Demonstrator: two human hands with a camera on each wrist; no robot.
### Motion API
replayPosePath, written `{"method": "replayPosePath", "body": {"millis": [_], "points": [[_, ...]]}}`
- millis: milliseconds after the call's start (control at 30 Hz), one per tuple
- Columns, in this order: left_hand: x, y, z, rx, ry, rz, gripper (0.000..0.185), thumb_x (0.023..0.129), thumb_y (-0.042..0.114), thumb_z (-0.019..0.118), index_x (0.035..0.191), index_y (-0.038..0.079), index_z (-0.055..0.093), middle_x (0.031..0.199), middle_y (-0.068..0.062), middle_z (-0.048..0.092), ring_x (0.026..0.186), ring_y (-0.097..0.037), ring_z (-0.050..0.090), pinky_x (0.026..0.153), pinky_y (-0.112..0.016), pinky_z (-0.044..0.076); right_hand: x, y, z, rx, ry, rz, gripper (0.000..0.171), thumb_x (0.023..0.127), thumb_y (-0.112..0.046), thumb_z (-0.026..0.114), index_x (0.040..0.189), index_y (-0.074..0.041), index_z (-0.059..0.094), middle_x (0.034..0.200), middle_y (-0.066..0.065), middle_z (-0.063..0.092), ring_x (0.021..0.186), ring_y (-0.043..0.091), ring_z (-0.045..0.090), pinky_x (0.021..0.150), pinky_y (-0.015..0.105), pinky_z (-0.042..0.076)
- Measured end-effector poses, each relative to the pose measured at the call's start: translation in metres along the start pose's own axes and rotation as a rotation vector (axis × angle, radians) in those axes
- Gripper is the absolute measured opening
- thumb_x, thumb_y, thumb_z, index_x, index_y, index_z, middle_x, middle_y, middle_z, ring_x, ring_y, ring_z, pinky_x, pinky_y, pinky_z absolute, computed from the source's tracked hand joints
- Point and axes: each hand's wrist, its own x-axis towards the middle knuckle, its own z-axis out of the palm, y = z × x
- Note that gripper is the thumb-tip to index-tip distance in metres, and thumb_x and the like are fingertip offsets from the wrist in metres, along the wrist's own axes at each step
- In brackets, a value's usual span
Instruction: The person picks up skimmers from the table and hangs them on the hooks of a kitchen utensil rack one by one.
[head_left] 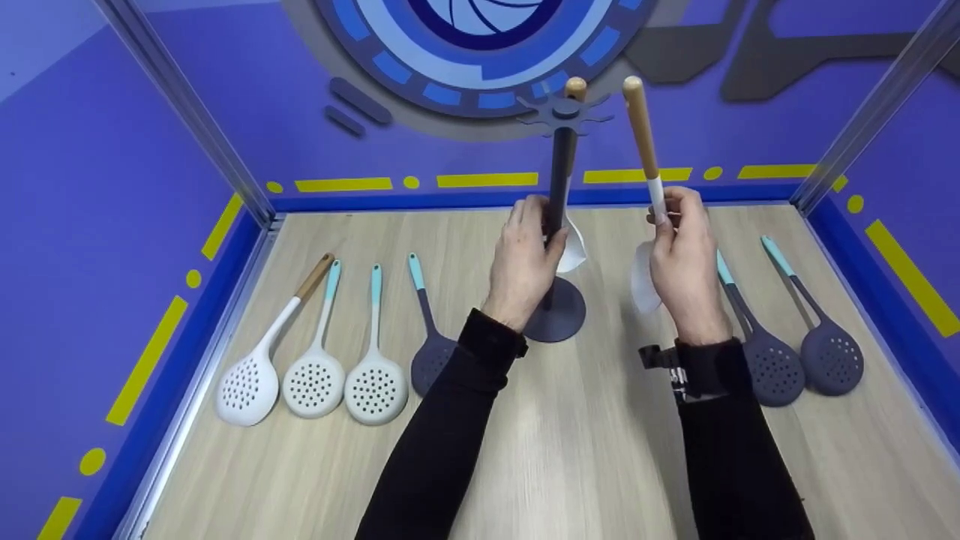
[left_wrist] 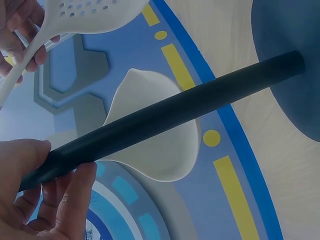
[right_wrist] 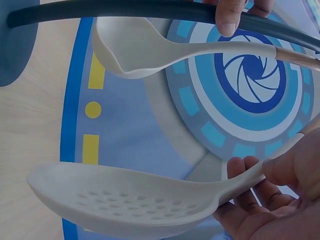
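The left hand (head_left: 523,262) curls around the dark rack pole (head_left: 559,180); the right hand (head_left: 681,259) pinches a white skimmer (right_wrist: 130,202), apparently near its neck.

Right hand (right_wrist: 280,192) at 4 to 5 o'clock, fingers and thumb pinching the pale neck of a white slotted spoon (right_wrist: 125,200). Spoon bowl stretches toward 8 o'clock, holes visible along its inner face. At 12 o'clock a dark stand pole (right_wrist: 150,10) crosses the frame; fingertips of the other hand (right_wrist: 230,17) wrap it near 1 o'clock. Just beneath the pole hangs a white ladle (right_wrist: 135,52), its handle running toward 3 o'clock.
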Motion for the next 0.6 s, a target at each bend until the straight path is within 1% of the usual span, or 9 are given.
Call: {"method": "replayPosePath", "body": {"millis": [200, 433, 600], "points": [[0.0002, -0.0003, -0.0006, 0.006, -0.016, -0.005, 0.037, 0.101, 0.024, 0.07, 0.133, 0.01, 0.056, 0.108, -0.004, 0.059, 0.093, -0.014, 0.059, 0.078, -0.025, 0.055, 0.0051, -0.0054, -0.0005, -0.009, -0.001, 0.007, 0.031, 0.112, -0.009, 0.043, 0.142, -0.008, 0.049, 0.131, 0.014, 0.06, 0.123, 0.027, 0.061, 0.102, 0.047, 0.051], [0.0008, -0.0006, -0.0007, 0.03, -0.019, 0.014, 0.036, 0.101, 0.022, 0.07, 0.132, 0.008, 0.056, 0.109, -0.005, 0.06, 0.096, -0.016, 0.06, 0.081, -0.026, 0.055, 0.0077, -0.0079, -0.0017, -0.02, -0.01, -0.011, 0.031, 0.112, -0.009, 0.043, 0.142, -0.008, 0.049, 0.132, 0.015, 0.06, 0.124, 0.029, 0.061, 0.103, 0.047, 0.051], [0.0014, -0.0004, -0.0002, 0.041, -0.017, 0.02, 0.036, 0.1, 0.021, 0.07, 0.131, 0.009, 0.056, 0.109, -0.005, 0.06, 0.095, -0.016, 0.06, 0.081, -0.027, 0.055, 0.0094, -0.0097, -0.002, -0.036, -0.005, -0.018, 0.031, 0.112, -0.009, 0.044, 0.142, -0.008, 0.049, 0.132, 0.015, 0.06, 0.124, 0.029, 0.06, 0.102, 0.047, 0.051]]}}
